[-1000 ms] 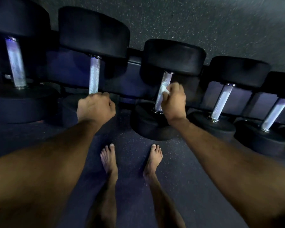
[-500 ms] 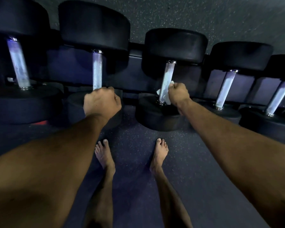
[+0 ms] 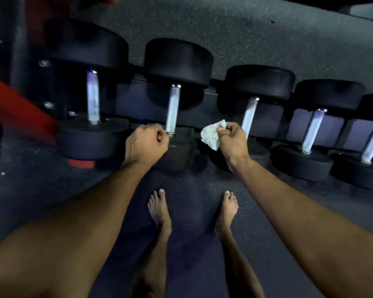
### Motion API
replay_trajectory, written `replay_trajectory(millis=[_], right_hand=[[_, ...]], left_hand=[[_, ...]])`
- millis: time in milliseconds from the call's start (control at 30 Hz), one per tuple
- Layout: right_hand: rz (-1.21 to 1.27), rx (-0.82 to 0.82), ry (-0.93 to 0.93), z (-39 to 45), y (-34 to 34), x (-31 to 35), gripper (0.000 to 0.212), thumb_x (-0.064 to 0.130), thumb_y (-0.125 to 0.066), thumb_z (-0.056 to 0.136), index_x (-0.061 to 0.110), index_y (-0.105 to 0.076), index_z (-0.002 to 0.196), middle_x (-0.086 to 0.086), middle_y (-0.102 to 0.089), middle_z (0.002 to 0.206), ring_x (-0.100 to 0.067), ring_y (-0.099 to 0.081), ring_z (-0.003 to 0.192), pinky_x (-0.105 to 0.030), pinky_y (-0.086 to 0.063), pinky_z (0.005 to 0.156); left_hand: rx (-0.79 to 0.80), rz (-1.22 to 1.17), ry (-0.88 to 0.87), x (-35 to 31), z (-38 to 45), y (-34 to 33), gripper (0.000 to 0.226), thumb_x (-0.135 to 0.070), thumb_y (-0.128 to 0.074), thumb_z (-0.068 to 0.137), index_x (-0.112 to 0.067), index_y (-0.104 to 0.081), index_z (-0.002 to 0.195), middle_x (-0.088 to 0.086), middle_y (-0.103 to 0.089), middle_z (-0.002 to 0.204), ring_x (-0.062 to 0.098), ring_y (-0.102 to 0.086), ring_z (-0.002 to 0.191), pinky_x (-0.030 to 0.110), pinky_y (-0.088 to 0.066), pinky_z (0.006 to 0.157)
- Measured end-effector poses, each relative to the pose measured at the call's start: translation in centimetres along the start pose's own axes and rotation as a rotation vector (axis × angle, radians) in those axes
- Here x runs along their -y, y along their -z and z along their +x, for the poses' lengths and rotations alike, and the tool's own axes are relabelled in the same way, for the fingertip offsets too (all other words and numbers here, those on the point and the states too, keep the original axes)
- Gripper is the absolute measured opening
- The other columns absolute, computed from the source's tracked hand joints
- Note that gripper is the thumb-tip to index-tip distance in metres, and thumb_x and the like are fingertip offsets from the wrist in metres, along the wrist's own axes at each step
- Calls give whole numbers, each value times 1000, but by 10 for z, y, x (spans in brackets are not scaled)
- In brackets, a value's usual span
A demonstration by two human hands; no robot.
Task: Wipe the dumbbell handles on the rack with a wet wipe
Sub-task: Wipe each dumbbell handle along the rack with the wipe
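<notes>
Several black round-headed dumbbells with silver handles lie side by side on a low dark rack [image 3: 213,97]. My right hand [image 3: 232,139] pinches a crumpled white wet wipe [image 3: 211,134] in the gap between the second dumbbell handle [image 3: 173,110] and the third dumbbell handle [image 3: 249,117]. The wipe touches neither handle. My left hand [image 3: 146,141] is curled into a fist just left of the second handle's near end, over that dumbbell's near head, and holds nothing that I can see. Further handles [image 3: 313,130] run off to the right.
A red frame piece [image 3: 15,110] slants in at the left, beside the first dumbbell's handle [image 3: 93,96]. My bare feet [image 3: 159,209] stand on the dark speckled rubber floor [image 3: 192,179] just in front of the rack.
My right hand has come off the third handle and moved left with the wipe. My left fist stays by the second dumbbell. The view has swung left, showing the red frame.
</notes>
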State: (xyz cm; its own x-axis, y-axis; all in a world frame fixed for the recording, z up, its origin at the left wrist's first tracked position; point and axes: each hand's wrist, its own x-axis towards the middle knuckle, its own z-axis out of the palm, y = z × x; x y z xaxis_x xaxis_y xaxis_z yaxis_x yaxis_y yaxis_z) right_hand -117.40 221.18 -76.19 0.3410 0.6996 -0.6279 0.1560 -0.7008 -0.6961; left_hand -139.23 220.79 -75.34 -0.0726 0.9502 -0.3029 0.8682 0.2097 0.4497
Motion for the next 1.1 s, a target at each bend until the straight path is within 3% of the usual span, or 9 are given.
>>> replay_trajectory(millis=[133,333,533,633,700,767,867,1000,1100], right_hand=[[-25,99,79,-18,-50,21,5,28,-66,91,23,-64,90,5,-68,72,-12,-65,70,-39,-57,75],[-62,115,82,-31,-96,37,20,17,-73,87,22,-63,103,-2,-72,97,-13,-69,84,-28,-57,78],[-203,56,172,-20,-116,45,9,23,-65,94,22,-66,102,6,-71,89,0,-66,77,-18,-50,72],[-294,57,311,-9,-118,61,12,21,-61,96,14,-70,99,2,-66,78,9,-57,56,-3,-38,54],[-461,61,529,3,-122,72,16,15,-61,95,9,-73,104,-5,-70,87,-1,-62,71,2,-37,64],[-647,146,791,19,-127,77,18,10,-57,94,7,-72,105,-7,-70,105,-20,-64,94,-8,-42,84],[-1035,347,954,46,-122,73,17,16,-46,97,12,-62,97,-2,-59,116,-26,-58,104,-36,-53,84],[-1421,454,1068,60,-111,58,48,25,-24,92,4,-67,93,-15,-63,113,-35,-50,127,-40,-38,109],[-1597,525,1108,65,-115,47,38,13,-35,89,1,-69,99,-15,-68,109,-36,-48,129,-47,-33,114]], left_hand=[[0,63,42,48,5,40,18,-30,-57,89,-17,-68,84,5,-71,82,35,-65,80,33,-46,66],[1,134,62,102,23,69,17,-29,-57,89,-19,-70,86,7,-71,83,36,-66,79,35,-49,66],[54,166,99,129,46,65,15,-31,-57,87,-24,-70,87,7,-72,91,36,-66,83,40,-56,72],[82,177,86,133,56,55,17,-30,-56,88,-21,-71,89,8,-72,93,35,-65,85,36,-51,70],[90,192,95,134,64,49,18,-31,-56,88,-21,-71,90,9,-72,93,36,-65,86,34,-46,68],[92,228,99,132,67,45,20,-34,-55,88,-22,-71,92,8,-71,93,35,-64,85,32,-43,67],[58,293,100,132,71,39,24,-39,-54,87,-23,-71,95,7,-71,92,34,-64,85,34,-44,71],[4,355,89,131,71,33,26,-39,-54,85,-21,-70,92,8,-69,89,35,-64,83,36,-45,70],[1,383,90,131,71,32,26,-39,-52,84,-20,-68,90,8,-69,89,35,-64,82,35,-44,67]])
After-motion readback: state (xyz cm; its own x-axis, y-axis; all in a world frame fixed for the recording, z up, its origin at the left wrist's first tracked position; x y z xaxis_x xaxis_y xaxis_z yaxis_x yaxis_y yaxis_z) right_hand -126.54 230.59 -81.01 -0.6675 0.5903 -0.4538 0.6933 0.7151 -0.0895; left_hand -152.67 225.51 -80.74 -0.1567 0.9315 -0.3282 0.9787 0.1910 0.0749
